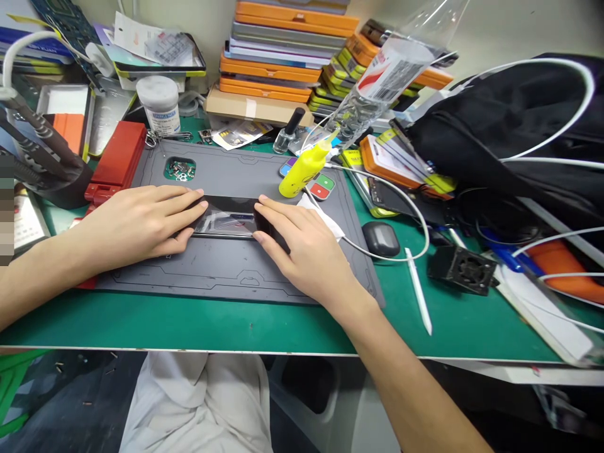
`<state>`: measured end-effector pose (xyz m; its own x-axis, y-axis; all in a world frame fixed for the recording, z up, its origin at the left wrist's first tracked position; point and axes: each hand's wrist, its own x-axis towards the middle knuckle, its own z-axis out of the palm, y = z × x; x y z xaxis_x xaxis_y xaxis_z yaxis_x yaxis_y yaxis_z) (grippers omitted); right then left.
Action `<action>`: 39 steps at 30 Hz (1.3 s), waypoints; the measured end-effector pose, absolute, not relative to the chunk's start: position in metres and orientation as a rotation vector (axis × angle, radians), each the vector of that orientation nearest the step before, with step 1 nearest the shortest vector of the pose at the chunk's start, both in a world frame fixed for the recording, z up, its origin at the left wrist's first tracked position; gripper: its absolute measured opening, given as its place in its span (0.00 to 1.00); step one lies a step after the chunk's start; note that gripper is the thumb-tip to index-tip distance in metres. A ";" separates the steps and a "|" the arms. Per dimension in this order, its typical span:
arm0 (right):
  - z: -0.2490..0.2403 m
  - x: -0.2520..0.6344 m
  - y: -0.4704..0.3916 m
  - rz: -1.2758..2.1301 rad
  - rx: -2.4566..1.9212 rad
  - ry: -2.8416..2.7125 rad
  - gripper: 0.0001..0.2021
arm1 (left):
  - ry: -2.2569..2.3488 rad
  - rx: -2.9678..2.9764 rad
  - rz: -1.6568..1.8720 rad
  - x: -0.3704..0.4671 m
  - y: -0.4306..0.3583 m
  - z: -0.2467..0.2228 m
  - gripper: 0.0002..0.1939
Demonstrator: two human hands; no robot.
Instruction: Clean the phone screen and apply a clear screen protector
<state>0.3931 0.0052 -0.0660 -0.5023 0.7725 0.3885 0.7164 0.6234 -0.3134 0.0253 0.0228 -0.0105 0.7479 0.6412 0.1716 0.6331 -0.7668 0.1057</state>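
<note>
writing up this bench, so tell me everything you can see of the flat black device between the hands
The flat black device looks like a phone: glossy, glass-like face, apparently unlit, with pale reflections and a thin bright line along its near edge. It lies sideways on the grey mat. The left hand touches its left end, the right hand its right, partly hiding both.

left grip (146,220), right grip (304,242), both palm-down; forearms (401,365) angled inward
</note>
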 end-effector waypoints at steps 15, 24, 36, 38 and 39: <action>-0.065 0.393 0.005 0.148 -1.172 -2.364 0.25 | 1.081 2.930 0.351 0.026 0.021 -0.010 0.30; -0.068 0.395 0.006 0.107 -1.166 -2.373 0.24 | 1.119 2.899 0.366 0.027 0.021 -0.008 0.29; -0.066 0.394 0.005 0.093 -1.170 -2.379 0.25 | 1.092 2.912 0.388 0.025 0.022 -0.012 0.31; -0.065 0.394 0.005 0.101 -1.176 -2.380 0.26 | 1.088 2.909 0.386 0.025 0.022 -0.012 0.31; -0.065 0.394 0.005 0.109 -1.178 -2.378 0.26 | 1.086 2.905 0.382 0.025 0.022 -0.012 0.31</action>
